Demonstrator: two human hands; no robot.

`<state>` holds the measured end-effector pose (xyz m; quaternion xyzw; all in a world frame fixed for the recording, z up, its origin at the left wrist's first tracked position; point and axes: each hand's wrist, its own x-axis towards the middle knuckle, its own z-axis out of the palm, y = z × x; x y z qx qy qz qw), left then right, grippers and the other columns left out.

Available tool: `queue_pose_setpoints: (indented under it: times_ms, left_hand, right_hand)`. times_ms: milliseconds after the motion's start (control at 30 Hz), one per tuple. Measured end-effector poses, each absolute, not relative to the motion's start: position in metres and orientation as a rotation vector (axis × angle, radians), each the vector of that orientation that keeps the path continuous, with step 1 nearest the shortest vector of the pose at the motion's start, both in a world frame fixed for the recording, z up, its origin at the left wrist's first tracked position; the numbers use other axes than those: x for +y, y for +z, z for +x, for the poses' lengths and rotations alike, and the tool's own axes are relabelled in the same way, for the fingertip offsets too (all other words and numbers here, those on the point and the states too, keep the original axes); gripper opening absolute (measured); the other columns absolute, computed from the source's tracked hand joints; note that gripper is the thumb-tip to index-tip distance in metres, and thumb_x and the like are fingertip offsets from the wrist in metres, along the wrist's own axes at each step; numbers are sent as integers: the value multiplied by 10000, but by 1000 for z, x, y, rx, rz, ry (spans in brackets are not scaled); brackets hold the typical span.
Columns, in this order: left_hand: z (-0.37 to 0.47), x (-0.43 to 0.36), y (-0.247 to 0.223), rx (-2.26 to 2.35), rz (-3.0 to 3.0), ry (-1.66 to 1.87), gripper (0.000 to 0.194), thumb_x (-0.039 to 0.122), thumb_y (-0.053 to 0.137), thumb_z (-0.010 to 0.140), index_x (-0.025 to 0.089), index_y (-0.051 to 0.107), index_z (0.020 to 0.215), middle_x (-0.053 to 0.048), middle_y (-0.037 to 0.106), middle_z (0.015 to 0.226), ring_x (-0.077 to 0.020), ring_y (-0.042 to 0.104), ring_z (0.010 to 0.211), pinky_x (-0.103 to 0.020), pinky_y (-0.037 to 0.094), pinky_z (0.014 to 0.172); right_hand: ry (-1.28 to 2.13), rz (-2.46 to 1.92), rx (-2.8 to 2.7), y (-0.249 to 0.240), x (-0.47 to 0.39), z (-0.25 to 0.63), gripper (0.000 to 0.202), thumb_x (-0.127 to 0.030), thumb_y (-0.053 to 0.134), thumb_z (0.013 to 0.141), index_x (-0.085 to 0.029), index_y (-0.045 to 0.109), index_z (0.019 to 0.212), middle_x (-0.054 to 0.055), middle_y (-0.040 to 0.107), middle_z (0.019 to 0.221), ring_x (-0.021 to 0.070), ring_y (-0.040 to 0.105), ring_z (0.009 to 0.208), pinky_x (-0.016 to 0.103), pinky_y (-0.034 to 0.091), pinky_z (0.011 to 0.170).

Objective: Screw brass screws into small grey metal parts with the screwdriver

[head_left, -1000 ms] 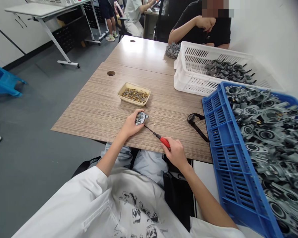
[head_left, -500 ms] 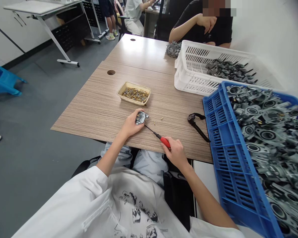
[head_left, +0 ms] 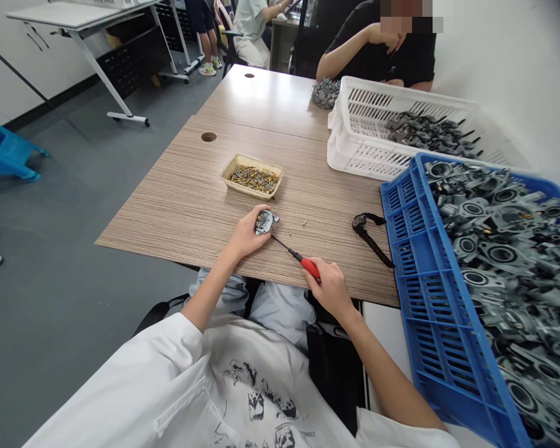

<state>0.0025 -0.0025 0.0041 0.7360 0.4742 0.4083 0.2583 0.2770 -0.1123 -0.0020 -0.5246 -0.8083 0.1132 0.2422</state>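
My left hand point(head_left: 247, 236) is closed around a small grey metal casting point(head_left: 264, 222), holding it just above the near part of the table. In my right hand point(head_left: 330, 286) is a screwdriver point(head_left: 309, 266) with a red and black handle. Its thin shaft points up and left, and the tip is at the lower right edge of the casting; whether it sits in a screw I cannot tell. Two small brass screws point(head_left: 290, 232) lie on the wood to the right of the casting. Beyond my left hand stands a cream tray point(head_left: 226, 180) full of brass-coloured screws.
A black wristwatch point(head_left: 373, 244) lies by a blue crate point(head_left: 408, 274) heaped with metal castings on the right. Behind it is a white crate point(head_left: 354, 152) with dark parts. A person in black point(head_left: 378, 56) sits across the table point(head_left: 168, 205), near a pile of grey parts point(head_left: 326, 93).
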Motion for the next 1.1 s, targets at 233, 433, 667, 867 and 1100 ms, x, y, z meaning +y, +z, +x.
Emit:
queue_pose_setpoints:
  times_ms: [233,433,667,867,1100]
  left_hand:
    - [2,-3,4,1292,1996,1096,536,164,658,821,207,550,1344,-76,705,1272,-225,679,1131,-335,522,1022]
    - [2,-3,6,1296,1996,1085,533,165,652,823,203,549,1345,-78,708,1275,-226,681,1140,-337,517,1042]
    - [3,-4,8,1288,1990,1099,529,153,652,814,199,554,1332,-78,708,1269,-226,682,1131,-340,519,1032]
    - [3,-4,8,1296,1985,1089,538,147,650,805,207,554,1331,-74,709,1271,-229,684,1132,-343,521,1030]
    - [2,-3,5,1293,1987,1089,545,153,654,810,211,551,1342,-72,710,1266,-227,683,1127,-342,522,1029]
  right_hand:
    - [322,-1448,-2208,-2,-112,277,206,-350,526,1087,-208,647,1175,84,776,1019,257,656,806,395,444,814]
    - [325,-1443,-2212,-3,-112,278,186,-341,545,1088,-206,636,1179,72,775,1007,255,653,804,392,442,826]
    - [310,-1431,-2215,-4,-111,278,184,-333,548,1082,-201,636,1175,75,777,1025,251,655,808,387,434,826]
    - [313,-1434,-2210,-3,-112,277,188,-338,545,1082,-206,641,1174,74,776,1006,250,654,798,389,442,829]
    - [324,-1442,-2204,-3,-112,277,209,-355,534,1081,-210,650,1177,80,776,1018,253,652,799,393,445,830]
